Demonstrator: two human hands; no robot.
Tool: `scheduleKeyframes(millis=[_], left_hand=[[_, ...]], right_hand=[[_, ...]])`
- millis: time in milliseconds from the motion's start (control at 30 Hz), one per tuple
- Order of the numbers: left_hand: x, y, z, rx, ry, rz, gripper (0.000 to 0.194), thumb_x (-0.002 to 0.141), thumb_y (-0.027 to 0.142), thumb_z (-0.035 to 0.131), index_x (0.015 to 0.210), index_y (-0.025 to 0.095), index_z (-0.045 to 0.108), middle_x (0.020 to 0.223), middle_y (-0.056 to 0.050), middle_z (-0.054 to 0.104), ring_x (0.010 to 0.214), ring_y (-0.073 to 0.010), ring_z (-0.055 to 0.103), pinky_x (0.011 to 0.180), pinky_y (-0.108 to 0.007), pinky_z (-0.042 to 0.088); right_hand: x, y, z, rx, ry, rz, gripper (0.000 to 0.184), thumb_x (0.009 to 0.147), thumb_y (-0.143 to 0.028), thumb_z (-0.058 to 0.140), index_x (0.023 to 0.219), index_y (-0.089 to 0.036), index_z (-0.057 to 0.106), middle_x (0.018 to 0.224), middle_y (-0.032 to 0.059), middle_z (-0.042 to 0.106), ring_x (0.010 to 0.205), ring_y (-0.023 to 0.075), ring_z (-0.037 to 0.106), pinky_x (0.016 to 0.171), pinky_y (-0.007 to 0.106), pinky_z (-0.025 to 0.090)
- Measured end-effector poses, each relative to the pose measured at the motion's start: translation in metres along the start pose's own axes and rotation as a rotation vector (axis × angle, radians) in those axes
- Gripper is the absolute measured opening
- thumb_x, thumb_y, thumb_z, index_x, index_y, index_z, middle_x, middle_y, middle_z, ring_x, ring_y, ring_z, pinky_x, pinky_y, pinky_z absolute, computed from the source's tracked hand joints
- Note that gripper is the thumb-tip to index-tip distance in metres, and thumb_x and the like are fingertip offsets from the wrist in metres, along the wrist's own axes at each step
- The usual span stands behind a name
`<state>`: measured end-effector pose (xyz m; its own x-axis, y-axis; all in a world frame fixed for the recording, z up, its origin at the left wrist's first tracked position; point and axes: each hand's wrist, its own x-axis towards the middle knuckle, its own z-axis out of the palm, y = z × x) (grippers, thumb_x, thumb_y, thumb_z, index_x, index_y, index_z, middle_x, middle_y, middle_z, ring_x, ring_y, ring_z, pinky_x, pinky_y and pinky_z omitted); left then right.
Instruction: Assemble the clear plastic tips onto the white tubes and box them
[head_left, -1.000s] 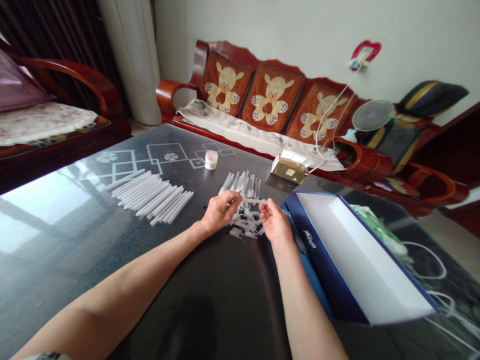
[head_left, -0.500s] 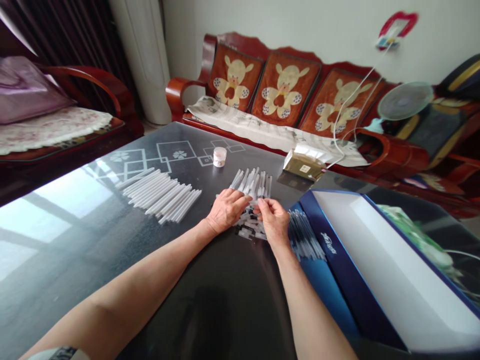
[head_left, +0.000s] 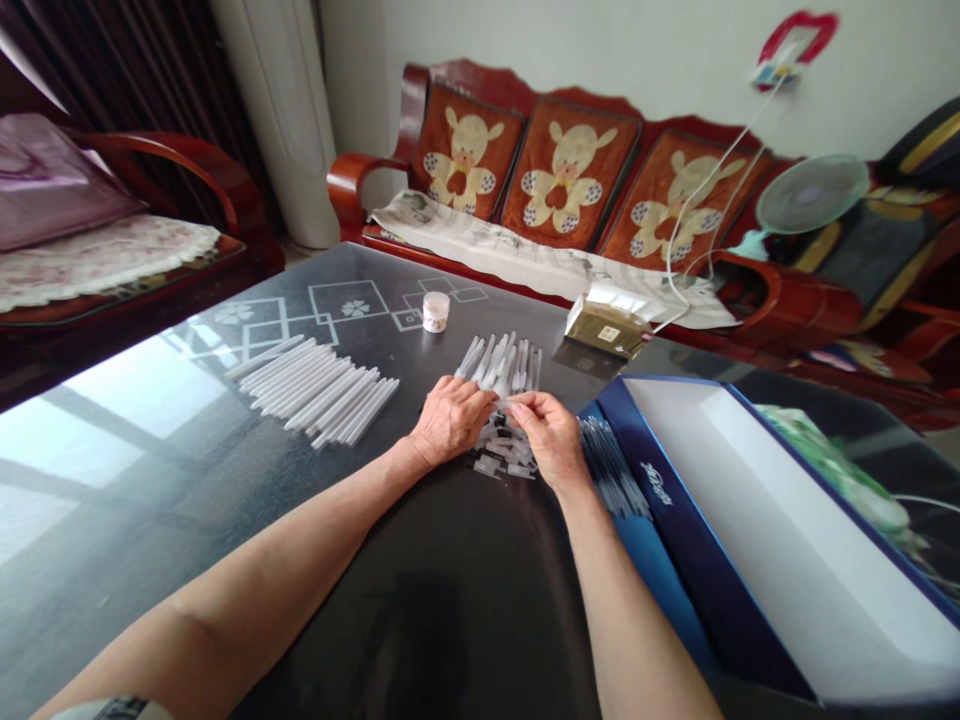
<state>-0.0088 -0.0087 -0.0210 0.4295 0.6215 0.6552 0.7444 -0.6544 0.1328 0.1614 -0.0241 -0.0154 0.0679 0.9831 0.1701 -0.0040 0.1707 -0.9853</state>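
Observation:
My left hand [head_left: 450, 420] lies palm down over the near edge of a heap of short translucent plastic pieces [head_left: 502, 450], and its fingers point toward my right hand. My right hand [head_left: 551, 440] pinches a thin white plastic tube [head_left: 514, 402] at the top of that heap. Several white tubes [head_left: 501, 365] fan out just beyond my hands. Both hands hide part of the heap. A neat row of white tubes [head_left: 319, 395] lies farther left, and a bundle of thin grey-tinted tubes [head_left: 611, 468] lies right of my right hand.
An open navy box [head_left: 694, 540] with a white inside stands right of the bundle. A small white jar [head_left: 436, 311] and a gold packet [head_left: 606, 327] sit toward the far edge of the glossy dark table [head_left: 187, 470]. A red wooden sofa [head_left: 562, 170] stands beyond.
My hands have dropped from holding a tube up in the air to the heap. The view has swung, so the navy box sits farther right and the grey-tinted bundle shows beside it.

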Motion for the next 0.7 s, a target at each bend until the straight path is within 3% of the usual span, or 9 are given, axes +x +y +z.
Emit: scheduleKeyframes(millis=[167, 433, 567, 700], left_hand=[[-0.001, -0.001, 0.005, -0.078, 0.032, -0.036, 0.027, 0.095, 0.033, 0.040, 0.092, 0.016, 0.062, 0.077, -0.004, 0.064, 0.071, -0.0158, 0.057, 0.073, -0.031, 0.040], [0.001, 0.001, -0.001, -0.067, -0.007, 0.021, 0.028, 0.095, 0.030, 0.039, 0.085, 0.017, 0.062, 0.070, -0.003, 0.061, 0.068, -0.0146, 0.056, 0.069, -0.029, 0.038], [0.000, -0.001, 0.001, -0.041, 0.066, 0.018, 0.023, 0.094, 0.031, 0.043, 0.092, 0.017, 0.062, 0.075, -0.003, 0.061, 0.072, -0.0160, 0.054, 0.072, -0.031, 0.040], [-0.001, -0.001, 0.003, -0.044, 0.128, 0.002, 0.021, 0.092, 0.031, 0.046, 0.092, 0.016, 0.061, 0.080, -0.005, 0.061, 0.076, -0.0173, 0.053, 0.075, -0.032, 0.042]], right_hand=[[0.000, -0.001, -0.002, 0.020, -0.002, -0.016, 0.024, 0.070, -0.039, 0.071, 0.083, -0.019, 0.067, 0.087, 0.0013, 0.069, 0.072, 0.0122, 0.062, 0.074, 0.027, 0.051], [-0.002, -0.007, -0.005, 0.012, -0.049, -0.066, 0.021, 0.071, -0.035, 0.071, 0.085, -0.020, 0.067, 0.095, 0.0023, 0.069, 0.080, 0.0128, 0.063, 0.078, 0.027, 0.051], [-0.002, -0.008, 0.000, 0.142, 0.011, 0.035, 0.042, 0.069, -0.042, 0.072, 0.103, -0.021, 0.061, 0.098, 0.0023, 0.069, 0.078, 0.0141, 0.065, 0.064, 0.025, 0.054], [-0.001, -0.007, 0.005, 0.044, 0.107, 0.108, 0.041, 0.069, -0.053, 0.068, 0.084, -0.015, 0.065, 0.072, 0.0026, 0.069, 0.056, 0.0116, 0.061, 0.045, 0.020, 0.046]])
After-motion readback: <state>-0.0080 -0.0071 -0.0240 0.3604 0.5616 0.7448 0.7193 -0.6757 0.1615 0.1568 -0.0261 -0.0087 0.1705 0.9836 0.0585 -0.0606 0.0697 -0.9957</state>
